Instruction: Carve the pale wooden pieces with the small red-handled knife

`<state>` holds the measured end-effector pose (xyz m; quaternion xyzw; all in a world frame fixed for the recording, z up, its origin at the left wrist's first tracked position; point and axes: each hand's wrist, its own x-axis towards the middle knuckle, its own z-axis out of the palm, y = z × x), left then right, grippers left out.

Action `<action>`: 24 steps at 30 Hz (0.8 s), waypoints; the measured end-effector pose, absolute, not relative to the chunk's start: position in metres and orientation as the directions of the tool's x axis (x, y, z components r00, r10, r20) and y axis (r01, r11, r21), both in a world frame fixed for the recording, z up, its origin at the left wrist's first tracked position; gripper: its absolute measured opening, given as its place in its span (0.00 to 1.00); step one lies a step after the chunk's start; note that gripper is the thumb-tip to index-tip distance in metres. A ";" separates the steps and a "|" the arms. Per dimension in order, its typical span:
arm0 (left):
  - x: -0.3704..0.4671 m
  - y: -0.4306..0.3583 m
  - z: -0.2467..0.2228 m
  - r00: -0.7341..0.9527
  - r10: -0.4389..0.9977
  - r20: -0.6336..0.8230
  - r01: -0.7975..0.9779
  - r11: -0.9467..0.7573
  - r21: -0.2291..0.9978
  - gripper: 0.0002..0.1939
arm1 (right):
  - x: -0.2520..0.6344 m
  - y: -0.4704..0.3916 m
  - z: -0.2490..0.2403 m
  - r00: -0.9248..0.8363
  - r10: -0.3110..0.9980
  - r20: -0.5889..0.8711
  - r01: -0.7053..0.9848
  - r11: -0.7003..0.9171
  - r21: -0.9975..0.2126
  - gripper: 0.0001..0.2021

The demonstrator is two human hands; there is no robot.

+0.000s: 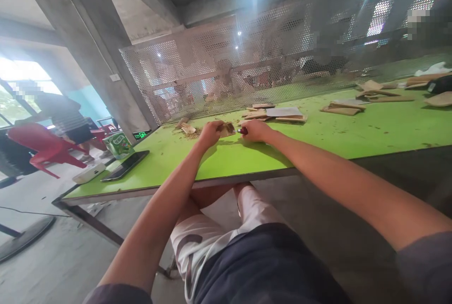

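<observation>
Over the green table (226, 158), my left hand (211, 134) is closed on a small brown piece (227, 129), which looks dark and rough on its face. My right hand (254, 131) wraps round the dark red handle (243, 130) of a small tool. The thin metal end of the tool points left and meets the piece or lies right beside it; the exact contact is too small to tell. Crumbs and shavings (192, 135) lie on the table just left of my left hand, with a pale scrap (188, 128) among them.
Behind my right hand lie stacked brown pieces with a white sheet (284, 112). More brown pieces (342, 107) are at the right. A phone (125, 166), a green carton (119, 145) and a white box (89, 173) stand at the left. A perforated screen (219, 68) runs along the back. A person stands far left.
</observation>
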<state>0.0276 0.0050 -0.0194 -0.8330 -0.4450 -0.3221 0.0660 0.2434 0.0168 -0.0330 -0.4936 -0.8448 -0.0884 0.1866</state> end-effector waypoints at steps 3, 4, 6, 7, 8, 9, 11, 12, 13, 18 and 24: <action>0.026 0.006 -0.021 0.425 0.710 0.561 0.796 -0.589 0.142 0.17 | 0.243 0.018 -0.033 -0.481 0.788 0.385 0.844 0.535 -0.042 0.15; 0.026 0.007 -0.022 0.434 0.714 0.549 0.798 -0.588 0.134 0.17 | 0.243 0.019 -0.033 -0.488 0.784 0.382 0.837 0.545 -0.048 0.17; 0.025 0.007 -0.022 0.447 0.720 0.530 0.800 -0.587 0.123 0.18 | 0.242 0.020 -0.032 -0.501 0.775 0.385 0.824 0.563 -0.061 0.19; 0.024 0.007 -0.021 0.450 0.724 0.523 0.801 -0.586 0.121 0.17 | 0.241 0.020 -0.031 -0.509 0.768 0.388 0.816 0.574 -0.065 0.19; 0.024 0.007 -0.021 0.449 0.728 0.518 0.804 -0.583 0.122 0.16 | 0.241 0.020 -0.030 -0.520 0.760 0.389 0.807 0.587 -0.067 0.18; 0.023 0.007 -0.020 0.446 0.731 0.516 0.806 -0.579 0.124 0.16 | 0.241 0.019 -0.030 -0.533 0.752 0.388 0.797 0.600 -0.067 0.17; 0.023 0.007 -0.020 0.439 0.732 0.521 0.807 -0.576 0.129 0.15 | 0.240 0.018 -0.029 -0.558 0.738 0.380 0.780 0.623 -0.064 0.16; 0.022 0.008 -0.020 0.435 0.730 0.527 0.807 -0.576 0.130 0.16 | 0.240 0.017 -0.029 -0.568 0.733 0.376 0.773 0.631 -0.064 0.17; 0.022 0.008 -0.020 0.431 0.727 0.535 0.807 -0.576 0.131 0.17 | 0.240 0.016 -0.028 -0.574 0.728 0.374 0.768 0.638 -0.064 0.18; 0.019 0.012 -0.020 0.410 0.723 0.556 0.812 -0.567 0.138 0.18 | 0.240 0.013 -0.029 -0.577 0.716 0.392 0.752 0.653 -0.087 0.19; 0.017 0.013 -0.020 0.412 0.726 0.551 0.808 -0.570 0.148 0.21 | 0.240 0.011 -0.027 -0.577 0.713 0.398 0.733 0.667 -0.131 0.15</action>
